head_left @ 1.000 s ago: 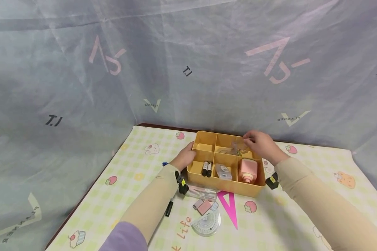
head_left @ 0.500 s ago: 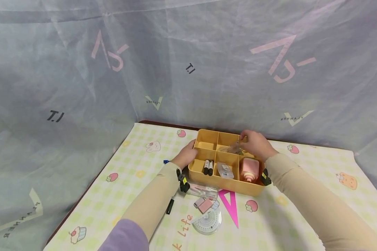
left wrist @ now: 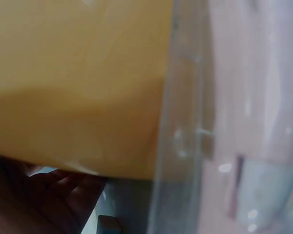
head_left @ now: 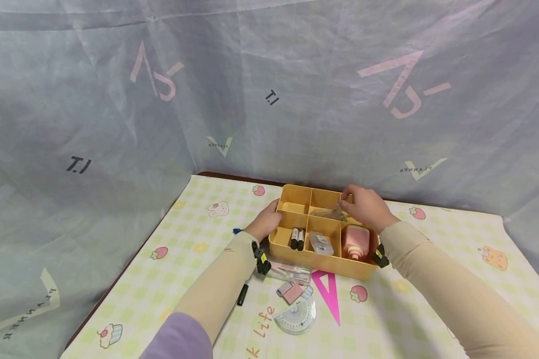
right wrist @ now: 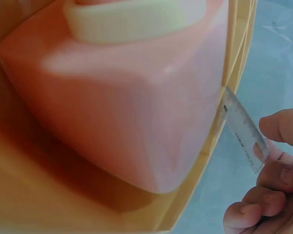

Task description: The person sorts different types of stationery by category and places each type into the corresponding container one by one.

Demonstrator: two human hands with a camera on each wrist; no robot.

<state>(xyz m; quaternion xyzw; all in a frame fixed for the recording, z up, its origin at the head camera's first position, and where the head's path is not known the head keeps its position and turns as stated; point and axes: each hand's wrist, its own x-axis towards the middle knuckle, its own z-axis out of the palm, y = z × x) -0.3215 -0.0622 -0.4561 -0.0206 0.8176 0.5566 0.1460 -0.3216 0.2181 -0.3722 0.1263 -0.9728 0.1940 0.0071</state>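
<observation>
Right wrist view shows a flat, clear plastic strip with dark print (right wrist: 245,131), its long axis slanting from the tray's rim down toward the fingers; which end is its front cannot be told. The right hand (head_left: 366,205) pinches it near one end, above the back row of the yellow six-compartment plastic tray (head_left: 316,260). The left hand (head_left: 265,222) grips the tray's left end, probably to steady it. In the front row, two white markers with black caps (head_left: 301,239) lie side by side, caps toward the person; a small clear plastic case (head_left: 321,244) tilts in the middle; a pink square-bodied bottle (head_left: 357,238) lies at right, its neck toward the person, perhaps because it suits that compartment lying down.
</observation>
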